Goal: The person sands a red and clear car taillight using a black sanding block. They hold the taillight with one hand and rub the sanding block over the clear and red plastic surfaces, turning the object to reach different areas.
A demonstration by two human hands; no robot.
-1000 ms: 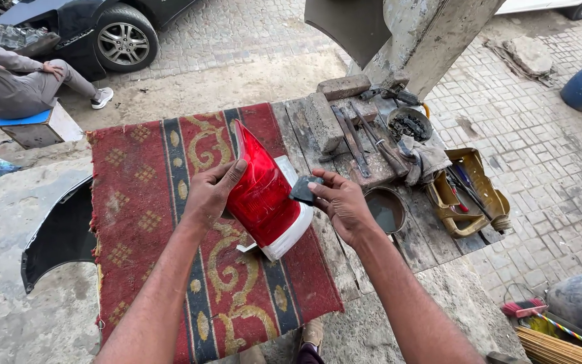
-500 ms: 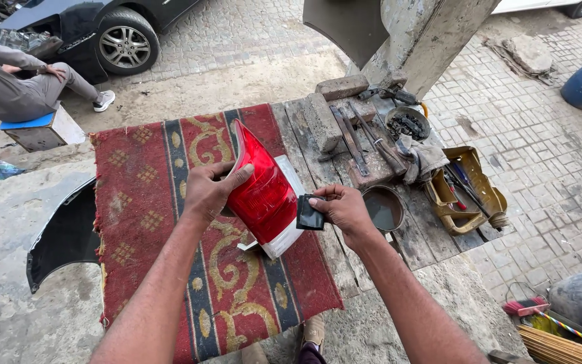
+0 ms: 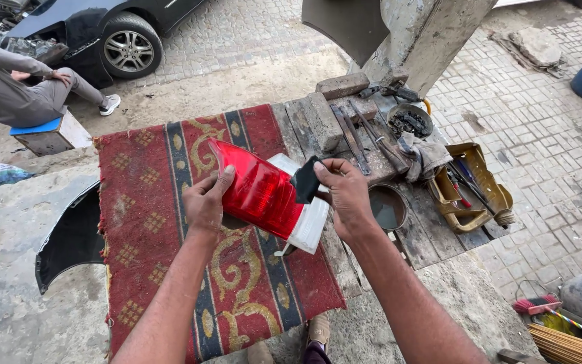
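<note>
Head view: the left hand (image 3: 205, 202) grips the near-left edge of a glossy red plastic car tail light with a white lower section (image 3: 264, 195), fingers curled around its rim and thumb on the red lens. The right hand (image 3: 346, 195) pinches a small folded piece of dark abrasive sheet (image 3: 305, 180) between thumb and fingertips, pressed against the upper right of the lens. The light is tilted, resting over the right edge of a red patterned woven rug (image 3: 143, 236) that covers the concrete bench. Beyond the rug's right edge, weathered wooden planks (image 3: 426, 232) carry a round dark bowl of liquid (image 3: 386, 206), just beside the right hand, and a yellow cut-open plastic container holding tools (image 3: 473, 189) near the far right corner.
</note>
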